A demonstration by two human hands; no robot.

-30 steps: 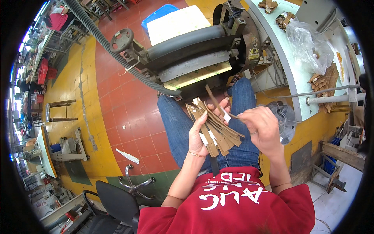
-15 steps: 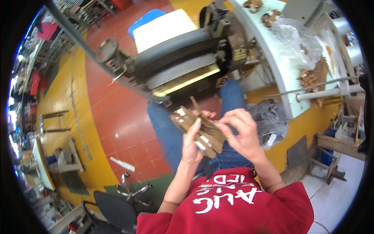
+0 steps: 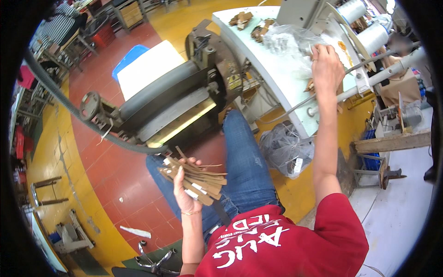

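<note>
My left hand (image 3: pixel 183 191) grips a fanned bundle of thin brown strips (image 3: pixel 203 182), which look like leather or card, over my lap. Several strips carry small white tabs, and a couple of narrow ones stick out past the fingers. My right hand (image 3: pixel 326 69) is stretched out over the pale green tabletop (image 3: pixel 281 87), at the edge of a crumpled clear plastic bag (image 3: pixel 290 41). Its fingers are bent and pressed together; what they hold, if anything, is hidden. Brown scraps (image 3: pixel 309 86) lie on the table beside that wrist.
Ahead of my knees stands a machine with a dark roller (image 3: pixel 159 85) and a handwheel (image 3: pixel 91 106). A grey hose (image 3: pixel 78 113) curves along its left. Thread cones (image 3: pixel 373 37) and a metal bar (image 3: pixel 392 69) are at the table's right. A filled plastic bag (image 3: pixel 286 150) lies below.
My right hand has left the bundle and reached out over the table to the right. The strips in my left hand are now fanned wider. The view has turned rightward.
</note>
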